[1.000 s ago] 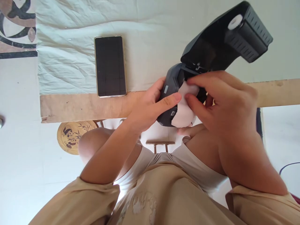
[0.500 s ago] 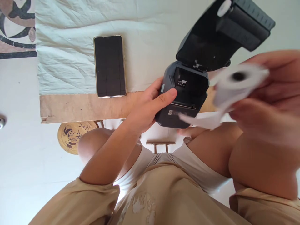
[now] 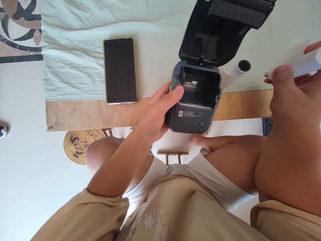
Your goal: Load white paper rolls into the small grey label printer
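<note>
A dark grey label printer point(image 3: 193, 117) stands at the table's near edge with its lid point(image 3: 213, 36) swung up and its paper bay empty. My left hand point(image 3: 155, 113) grips the printer's left side, thumb on the rim of the bay. A white paper roll point(image 3: 238, 68) with a dark core lies on the cloth just right of the printer. My right hand point(image 3: 288, 97) is raised at the far right, fingers pinched on a blurred white strip of paper point(image 3: 298, 58); I cannot tell whether it joins the roll.
A black smartphone point(image 3: 120, 70) lies face up on the pale cloth point(image 3: 75, 50) left of the printer. The bare wooden table edge point(image 3: 87, 113) runs below it. On the floor lie a round panda-patterned disc point(image 3: 77, 145) and a small wooden stand point(image 3: 172, 155) between my knees.
My right hand lifted the paper roll out of the printer and swung right; the roll now lies on the cloth. My left hand stayed on the printer, which turned slightly.
</note>
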Action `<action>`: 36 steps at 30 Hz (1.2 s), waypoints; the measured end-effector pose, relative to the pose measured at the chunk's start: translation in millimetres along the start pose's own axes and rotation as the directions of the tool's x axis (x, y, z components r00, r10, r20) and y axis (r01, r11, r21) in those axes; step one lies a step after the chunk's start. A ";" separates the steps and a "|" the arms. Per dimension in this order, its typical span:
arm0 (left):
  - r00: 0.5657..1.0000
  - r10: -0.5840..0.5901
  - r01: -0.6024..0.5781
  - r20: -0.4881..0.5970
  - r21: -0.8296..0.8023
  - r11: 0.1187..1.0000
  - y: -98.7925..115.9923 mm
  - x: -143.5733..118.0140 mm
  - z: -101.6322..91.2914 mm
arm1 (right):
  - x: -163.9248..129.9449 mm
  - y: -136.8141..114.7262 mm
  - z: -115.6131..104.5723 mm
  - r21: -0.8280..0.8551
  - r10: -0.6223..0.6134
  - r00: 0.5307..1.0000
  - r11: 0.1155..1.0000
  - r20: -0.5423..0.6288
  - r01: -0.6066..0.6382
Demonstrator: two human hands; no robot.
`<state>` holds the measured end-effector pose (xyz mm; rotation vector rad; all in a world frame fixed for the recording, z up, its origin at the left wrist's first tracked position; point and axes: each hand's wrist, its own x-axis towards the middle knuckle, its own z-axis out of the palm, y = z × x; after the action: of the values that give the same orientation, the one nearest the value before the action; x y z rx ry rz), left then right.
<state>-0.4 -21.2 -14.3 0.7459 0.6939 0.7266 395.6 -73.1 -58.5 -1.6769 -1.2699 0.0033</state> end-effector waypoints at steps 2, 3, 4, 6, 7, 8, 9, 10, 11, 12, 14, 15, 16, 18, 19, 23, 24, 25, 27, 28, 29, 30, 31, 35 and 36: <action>1.000 0.012 -0.012 0.007 -0.004 1.000 -0.6 0.1 0.2 | 0.8 10.7 -2.2 -0.105 -0.119 0.993 0.987 -0.004 0.118; 1.000 0.021 -0.021 0.009 -0.010 1.000 -1.2 0.1 0.4 | 1.1 14.4 -1.9 -0.172 -0.110 0.994 0.979 0.002 0.108; 0.999 0.031 -0.031 0.011 -0.018 0.999 -1.9 0.3 0.5 | 1.3 16.8 -1.0 -0.238 -0.053 0.999 0.970 0.010 0.054; 0.999 0.045 -0.045 0.007 -0.037 0.998 -3.1 0.8 0.8 | 1.3 17.5 0.9 -0.336 0.090 0.996 0.939 0.022 -0.078; 0.999 0.048 -0.048 0.004 -0.042 0.998 -3.5 1.1 0.9 | 1.1 15.5 1.1 -0.356 0.130 0.991 0.928 0.029 -0.111; 0.999 0.048 -0.048 0.005 -0.044 0.998 -3.7 1.4 0.9 | 0.6 11.7 0.6 -0.354 0.125 0.992 0.929 0.034 -0.105; 0.999 0.048 -0.048 0.006 -0.043 0.998 -3.8 1.6 0.7 | -0.1 6.1 -0.5 -0.335 0.082 0.996 0.940 0.031 -0.067; 0.999 0.049 -0.049 0.008 -0.040 0.998 -3.8 1.7 0.4 | -1.4 -1.5 -2.0 -0.310 0.022 1.000 0.951 0.023 -0.014; 0.999 0.053 -0.053 0.007 -0.036 0.998 -3.8 1.5 0.0 | -3.4 -10.8 -3.1 -0.285 -0.044 0.999 0.957 0.009 0.045; 0.998 0.059 -0.059 0.004 -0.030 0.998 -3.9 1.1 -0.4 | -6.2 -21.3 -3.2 -0.254 -0.115 0.993 0.961 -0.005 0.110; 0.997 0.071 -0.071 -0.002 -0.016 0.997 -4.4 0.1 -1.1 | -14.5 -43.8 1.2 -0.163 -0.249 0.968 0.956 -0.017 0.243; 0.997 0.076 -0.076 -0.009 -0.009 0.997 -4.8 -0.4 -1.2 | -19.7 -54.0 6.2 -0.099 -0.313 0.950 0.946 -0.014 0.310; 0.997 0.077 -0.077 -0.016 -0.003 0.997 -5.2 -0.8 -1.1 | -25.2 -62.5 12.8 -0.044 -0.361 0.932 0.932 0.000 0.361; 0.997 0.075 -0.075 -0.033 0.009 0.997 -5.6 -1.1 0.0 | -35.2 -72.4 28.1 0.004 -0.400 0.915 0.916 0.056 0.401; 0.996 0.074 -0.074 -0.042 0.013 0.997 -5.5 -1.1 0.8 | -38.6 -73.5 35.2 -0.002 -0.392 0.914 0.919 0.100 0.394; 0.997 0.064 -0.063 -0.036 0.007 0.998 -3.9 -0.6 3.1 | -37.1 -62.6 49.8 -0.017 -0.195 0.922 0.977 0.335 0.213; 0.998 0.060 -0.060 -0.029 0.004 0.998 -3.5 -0.8 2.9 | -34.1 -59.9 50.1 -0.019 -0.135 0.917 0.988 0.375 0.153; 0.998 0.055 -0.055 -0.020 0.000 0.998 -3.1 -1.1 2.5 | -31.2 -58.4 50.0 -0.022 -0.088 0.914 0.994 0.396 0.105; 0.999 0.039 -0.039 -0.004 -0.015 0.999 -2.5 -2.4 1.2 | -26.8 -58.9 50.0 -0.025 -0.054 0.916 0.997 0.398 0.070; 1.000 0.029 -0.029 0.004 -0.021 0.999 -2.3 -3.3 0.5 | -25.9 -60.5 50.5 -0.028 -0.054 0.918 0.997 0.392 0.070; 1.000 0.018 -0.018 0.010 -0.022 1.000 -2.0 -4.2 0.0 | -25.8 -62.4 51.5 -0.033 -0.056 0.921 0.997 0.386 0.074; 1.000 0.014 -0.014 0.014 -0.022 1.000 -1.8 -5.1 -0.3 | -26.2 -64.2 52.6 -0.034 -0.062 0.925 0.996 0.374 0.080; 1.000 0.012 -0.011 0.017 -0.019 1.000 -1.5 -5.9 -0.3 | -26.8 -65.4 53.4 -0.021 -0.066 0.931 0.997 0.359 0.078; 1.000 -0.005 0.005 0.021 -0.022 1.000 -1.0 -6.4 0.3 | -23.6 -60.8 47.4 0.239 0.060 0.929 0.959 0.365 -0.156; 1.000 -0.014 0.014 0.017 -0.024 1.000 -1.1 -6.0 0.4 | -20.5 -57.1 43.4 0.316 0.118 0.898 0.910 0.423 -0.269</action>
<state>-3.0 -26.6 -13.2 0.7235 0.6732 0.7140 322.4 -60.7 -51.9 -1.5065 -1.2854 0.6989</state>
